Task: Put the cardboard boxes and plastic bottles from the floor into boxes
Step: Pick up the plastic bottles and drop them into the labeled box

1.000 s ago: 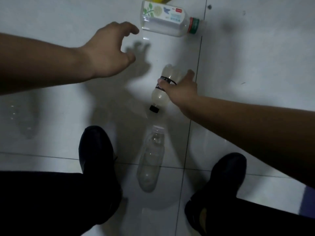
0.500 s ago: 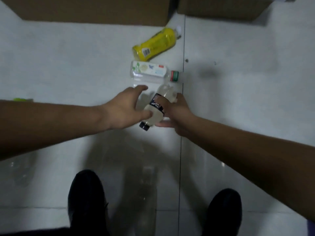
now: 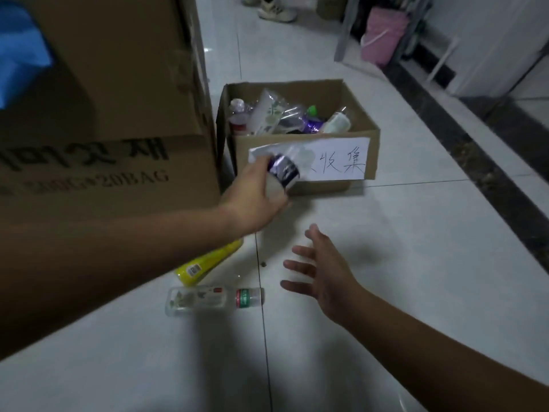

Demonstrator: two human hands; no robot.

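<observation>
Plastic bottle (image 3: 282,173) mid-frame, left hand (image 3: 252,200) grip wrapped round it, raised before the labelled box (image 3: 372,150), likely lining up a drop-in. Right hand (image 3: 323,272) grip empty, fingers spread, lower centre. Yellow bottle (image 3: 208,261) and clear bottle (image 3: 205,300) lie on the floor (image 3: 401,292), lower left.

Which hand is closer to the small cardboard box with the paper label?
Left. The left hand, gripping a bottle, is just before the labelled side of the small cardboard box; the right hand is open over the floor, farther back.
</observation>
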